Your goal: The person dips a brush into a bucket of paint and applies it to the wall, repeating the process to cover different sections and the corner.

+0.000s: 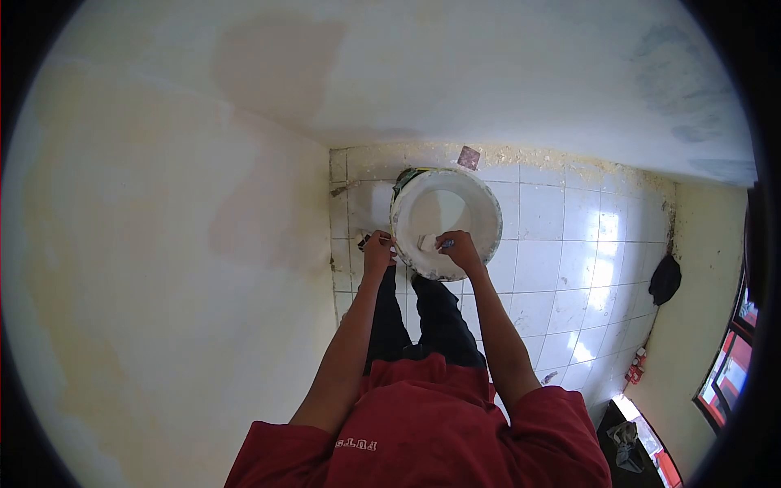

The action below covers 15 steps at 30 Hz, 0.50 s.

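A large white bucket (488, 213) stands on the tiled floor just in front of my feet, its inside coated with white paste. My right hand (460, 248) reaches over the near rim, shut on a small blue-handled tool whose blade dips into the paste. My left hand (377, 250) is at the bucket's left rim, closed on a flat tool that is mostly hidden by my fingers. Both arms stretch straight down from my red shirt.
A plastered wall (163, 268) with yellowish and brown patches rises close on my left and ahead. White floor tiles (569, 268) spread to the right. A dark bag (665, 279) lies by the right wall, a small tile piece (469, 157) beyond the bucket, and clutter (626, 439) near a red-framed window.
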Motion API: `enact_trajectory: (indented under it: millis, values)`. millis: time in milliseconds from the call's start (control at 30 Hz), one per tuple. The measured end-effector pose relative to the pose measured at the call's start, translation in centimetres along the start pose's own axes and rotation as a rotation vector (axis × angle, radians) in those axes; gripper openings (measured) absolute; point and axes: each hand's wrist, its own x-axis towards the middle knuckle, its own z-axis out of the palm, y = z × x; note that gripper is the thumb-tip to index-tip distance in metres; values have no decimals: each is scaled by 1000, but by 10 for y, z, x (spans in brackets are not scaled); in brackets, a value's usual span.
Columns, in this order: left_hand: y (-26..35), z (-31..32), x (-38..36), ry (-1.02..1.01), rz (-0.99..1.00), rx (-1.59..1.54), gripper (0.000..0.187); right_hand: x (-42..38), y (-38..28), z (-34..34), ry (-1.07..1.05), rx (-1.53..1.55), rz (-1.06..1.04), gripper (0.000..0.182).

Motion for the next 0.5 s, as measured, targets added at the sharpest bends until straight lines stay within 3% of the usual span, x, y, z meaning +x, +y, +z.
enact_trajectory:
  millis: [233, 500]
  values:
    - [7, 0, -8, -11, -10, -91, 14, 17, 4, -6, -113, 71, 137, 20]
    - [5, -1, -9, -34, 17, -110, 15, 45, 12, -15, -247, 69, 123, 20]
